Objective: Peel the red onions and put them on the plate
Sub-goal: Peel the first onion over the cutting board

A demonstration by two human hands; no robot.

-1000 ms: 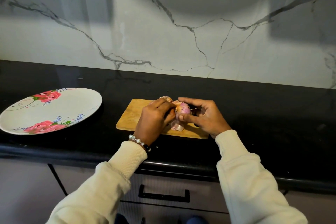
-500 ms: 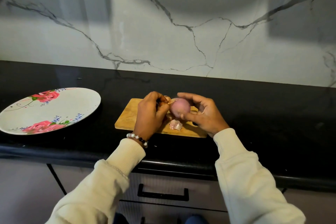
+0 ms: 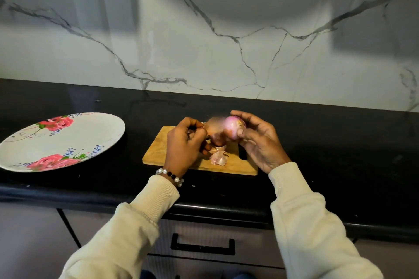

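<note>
Sitting at frame left, a floral white plate (image 3: 61, 140) lies well apart from the wooden chopping board (image 3: 158, 154). At centre, the right hand (image 3: 260, 142) grips a pink peeled onion (image 3: 234, 128); the left hand (image 3: 184, 145) pinches its papery skin (image 3: 214, 127).

Red onion (image 3: 233, 127), in the right hand (image 3: 258, 140): smooth, glossy pink skin; a thin papery peel (image 3: 218, 157) lies below it on a matt wooden board (image 3: 156, 152). Tabletop (image 3: 328, 142): polished black stone, reflective. Plate (image 3: 108, 124), left of the left hand (image 3: 183, 145): glossy white, printed roses.

Peeling skin (image 3: 214, 128) is motion-blurred; a dark object (image 3: 242, 154) hides behind the right hand (image 3: 260, 142)
</note>
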